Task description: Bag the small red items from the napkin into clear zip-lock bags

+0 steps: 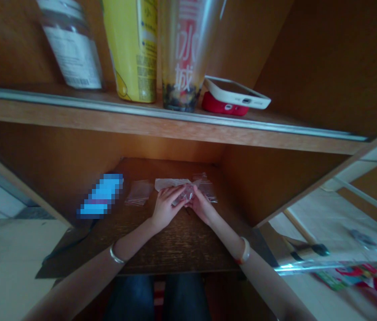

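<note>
one small clear plastic bag [185, 194], crumpled and shiny, long axis slanting from low left to high right, pinched in the narrow grip of left hand [166, 206] and right hand [201, 206], over the middle of a wooden shelf [175, 243], just beside a white paper strip [171, 183].

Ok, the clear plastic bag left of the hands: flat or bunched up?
Flat: the clear plastic bag lies spread on the wooden shelf, nothing on top of it, clear of the left hand.
</note>
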`<act>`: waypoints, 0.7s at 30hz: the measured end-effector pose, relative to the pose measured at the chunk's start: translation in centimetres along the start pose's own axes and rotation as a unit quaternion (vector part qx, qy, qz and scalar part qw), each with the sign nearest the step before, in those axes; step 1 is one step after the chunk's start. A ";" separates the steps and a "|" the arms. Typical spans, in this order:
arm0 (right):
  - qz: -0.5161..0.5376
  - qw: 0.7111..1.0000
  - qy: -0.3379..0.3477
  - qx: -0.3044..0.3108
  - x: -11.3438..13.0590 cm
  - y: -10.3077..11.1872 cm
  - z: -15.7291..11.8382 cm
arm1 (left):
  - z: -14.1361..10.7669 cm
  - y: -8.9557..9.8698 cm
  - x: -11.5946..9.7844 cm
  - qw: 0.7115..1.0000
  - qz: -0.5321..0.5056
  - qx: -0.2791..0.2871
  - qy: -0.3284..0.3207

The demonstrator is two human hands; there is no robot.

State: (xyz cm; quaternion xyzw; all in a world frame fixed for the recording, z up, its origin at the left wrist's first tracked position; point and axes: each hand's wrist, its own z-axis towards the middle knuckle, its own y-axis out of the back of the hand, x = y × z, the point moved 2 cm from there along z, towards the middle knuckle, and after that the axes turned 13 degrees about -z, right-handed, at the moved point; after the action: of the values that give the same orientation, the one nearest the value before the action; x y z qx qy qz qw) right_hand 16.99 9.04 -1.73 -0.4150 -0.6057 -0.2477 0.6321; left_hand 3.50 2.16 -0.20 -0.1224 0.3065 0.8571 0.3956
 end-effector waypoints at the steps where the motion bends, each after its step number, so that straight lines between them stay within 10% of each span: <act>1: 0.013 1.000 -0.008 -0.003 0.0 0.0 0.0 | 0.0 0.0 0.0 1.000 0.002 0.005 0.001; 12: 0.078 0.995 -0.007 -0.054 0.2 0.5 0.0 | 0.0 -0.3 0.0 0.999 0.010 0.042 0.027; 21: 0.040 0.972 0.034 -0.230 -0.4 2.3 0.7 | -0.2 -0.7 0.6 0.989 0.017 0.086 0.115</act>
State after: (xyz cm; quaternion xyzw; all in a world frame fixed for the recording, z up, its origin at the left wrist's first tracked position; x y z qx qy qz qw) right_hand 18.42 10.74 -2.64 -0.5648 -0.4935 -0.3686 0.5492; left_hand 3.62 2.68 -0.92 -0.1801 0.4249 0.8143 0.3521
